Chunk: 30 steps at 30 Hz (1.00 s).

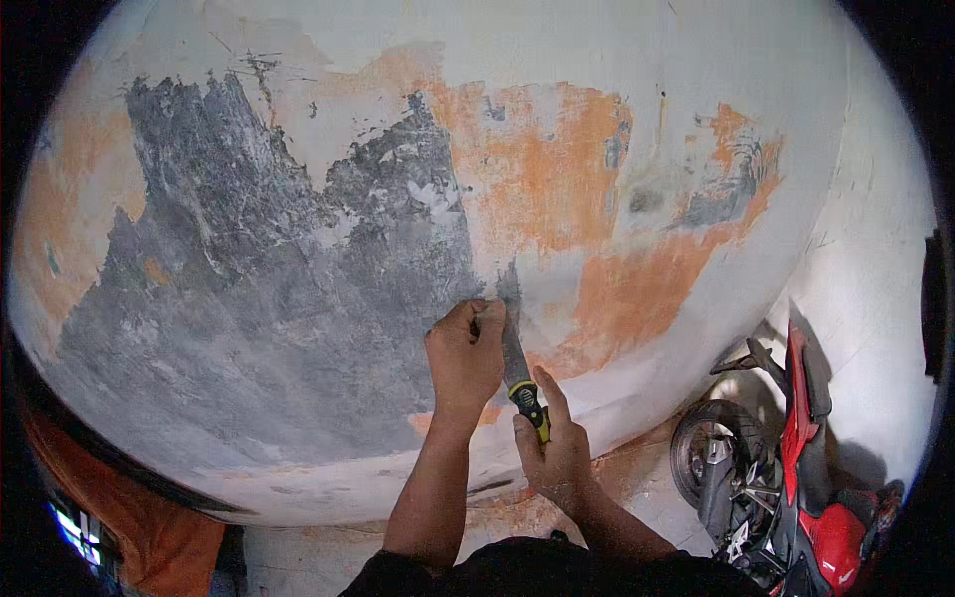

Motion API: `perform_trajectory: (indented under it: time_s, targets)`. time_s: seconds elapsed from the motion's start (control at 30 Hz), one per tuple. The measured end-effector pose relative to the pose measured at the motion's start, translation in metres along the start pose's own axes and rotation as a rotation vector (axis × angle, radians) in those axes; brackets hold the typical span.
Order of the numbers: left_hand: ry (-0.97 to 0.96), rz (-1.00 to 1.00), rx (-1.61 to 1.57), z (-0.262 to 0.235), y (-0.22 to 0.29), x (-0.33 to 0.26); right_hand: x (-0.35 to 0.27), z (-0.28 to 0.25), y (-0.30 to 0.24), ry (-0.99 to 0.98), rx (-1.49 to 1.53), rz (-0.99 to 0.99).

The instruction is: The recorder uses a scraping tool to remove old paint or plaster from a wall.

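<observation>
In front of me is a wall (298, 328) with patchy paint: a large bare grey area, orange patches and pale paint around them. My right hand (559, 453) grips the black and yellow-green handle of a scraper (515, 363). Its long flat blade points up along the wall, just right of the grey area's edge. Beside the blade, my left hand (466, 358) is against the wall with its fingers curled and pinched together at the border of grey and pale paint. What they hold, if anything, is hidden.
At the lower right stands a red and black motorcycle (801, 448), its wheel close to the wall's foot. An orange-brown cloth (149, 532) hangs at the lower left. A pale side wall (880, 298) rises on the right.
</observation>
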State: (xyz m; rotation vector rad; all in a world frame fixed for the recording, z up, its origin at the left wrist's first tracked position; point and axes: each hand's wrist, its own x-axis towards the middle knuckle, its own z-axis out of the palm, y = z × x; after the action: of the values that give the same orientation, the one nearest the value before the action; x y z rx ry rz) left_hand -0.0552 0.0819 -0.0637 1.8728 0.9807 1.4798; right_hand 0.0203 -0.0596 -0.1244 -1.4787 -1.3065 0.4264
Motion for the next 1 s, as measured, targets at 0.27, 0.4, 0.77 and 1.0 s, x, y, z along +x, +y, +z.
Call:
perform_trajectory:
  time_s: [0.27,0.4,0.77,1.0]
  targets:
    - [-0.022,-0.037,0.034,-0.003,-0.003,0.006,0.0,-0.006,-0.011,-0.018,-0.004,0.12]
    - [0.219,-0.034,-0.119,-0.018,-0.001,0.01,-0.003,-0.011,0.003,0.042,0.003,0.135]
    - [0.37,0.479,0.458,-0.036,-0.035,-0.014,0.006,-0.006,0.007,-0.008,0.068,0.031]
    - [0.303,0.455,0.817,-0.034,-0.075,-0.024,0.022,0.006,0.006,-0.019,0.025,-0.092]
